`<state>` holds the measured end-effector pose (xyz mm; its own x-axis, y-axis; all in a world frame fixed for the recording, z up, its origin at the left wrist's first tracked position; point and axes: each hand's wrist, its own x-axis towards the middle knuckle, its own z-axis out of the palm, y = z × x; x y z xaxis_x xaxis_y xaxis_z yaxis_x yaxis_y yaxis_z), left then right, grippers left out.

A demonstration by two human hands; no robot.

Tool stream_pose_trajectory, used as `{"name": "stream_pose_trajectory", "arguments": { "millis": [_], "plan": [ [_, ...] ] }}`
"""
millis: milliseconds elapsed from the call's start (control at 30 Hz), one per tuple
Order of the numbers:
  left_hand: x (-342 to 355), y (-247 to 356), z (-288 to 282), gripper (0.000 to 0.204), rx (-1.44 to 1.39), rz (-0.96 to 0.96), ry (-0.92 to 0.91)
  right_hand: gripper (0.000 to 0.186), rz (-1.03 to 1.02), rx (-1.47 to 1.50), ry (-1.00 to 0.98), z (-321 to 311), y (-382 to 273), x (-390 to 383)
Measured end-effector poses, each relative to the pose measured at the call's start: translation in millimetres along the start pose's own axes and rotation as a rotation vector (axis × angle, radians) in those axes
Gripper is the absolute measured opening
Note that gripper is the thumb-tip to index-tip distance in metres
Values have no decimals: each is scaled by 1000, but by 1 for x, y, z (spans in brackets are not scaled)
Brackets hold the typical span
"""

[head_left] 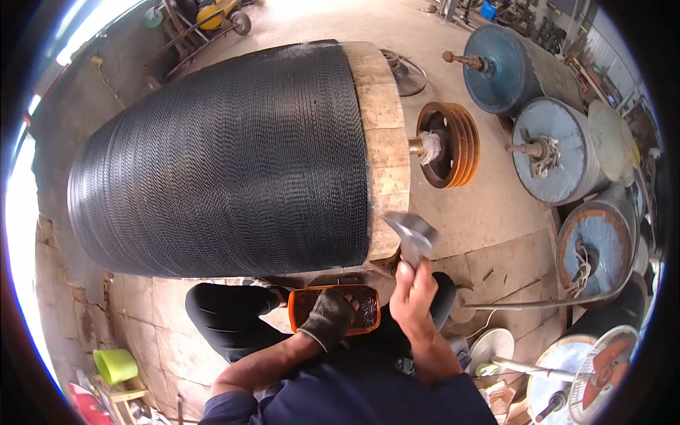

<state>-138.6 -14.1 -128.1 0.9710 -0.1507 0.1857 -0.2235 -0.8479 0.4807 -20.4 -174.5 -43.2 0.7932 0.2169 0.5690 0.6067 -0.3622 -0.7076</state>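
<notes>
My right hand (pixel 414 297) is closed around the handle of a hammer (pixel 413 230), holding it upright beside the lower end of a large drum. The drum is wound with black ridged material (pixel 234 163) and has a bare wooden band (pixel 386 149) at its right end. My left hand (pixel 330 316), in a dark glove with bare fingertips, is down in an orange tray (pixel 363 328) between my knees. Its fingers are curled over small, thin metal pieces (pixel 367 312) that look like nails. Whether anything is pinched in them is too small to tell.
An orange-brown grooved pulley (pixel 467 145) sits on the drum's shaft. Several blue-ended rollers (pixel 552 149) line the right side, with a fan (pixel 605 375) at lower right. A green bucket (pixel 115 366) stands at lower left. A wheeled yellow cart (pixel 211 18) is at the back.
</notes>
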Motion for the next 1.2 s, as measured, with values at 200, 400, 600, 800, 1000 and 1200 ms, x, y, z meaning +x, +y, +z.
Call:
{"name": "stream_pose_trajectory", "arguments": {
  "millis": [200,400,600,800,1000,1200],
  "plan": [
    [-1,-5,29,21,-135,-306,-3,19,58,-256,-96,12,4,7],
    [-7,-1,25,22,-159,-310,15,28,-201,102,160,3,-11,0],
    [2,-6,33,26,186,-170,109,22,82,-188,-41,16,5,1],
    [-4,-1,17,24,252,-102,-39,35,-233,9,141,9,5,-3],
    [-4,14,-14,21,22,-282,8,27,-15,70,98,8,-7,-14],
    [33,13,-72,14,141,2,196,23,78,-436,-106,25,17,-6]
  ]
}}
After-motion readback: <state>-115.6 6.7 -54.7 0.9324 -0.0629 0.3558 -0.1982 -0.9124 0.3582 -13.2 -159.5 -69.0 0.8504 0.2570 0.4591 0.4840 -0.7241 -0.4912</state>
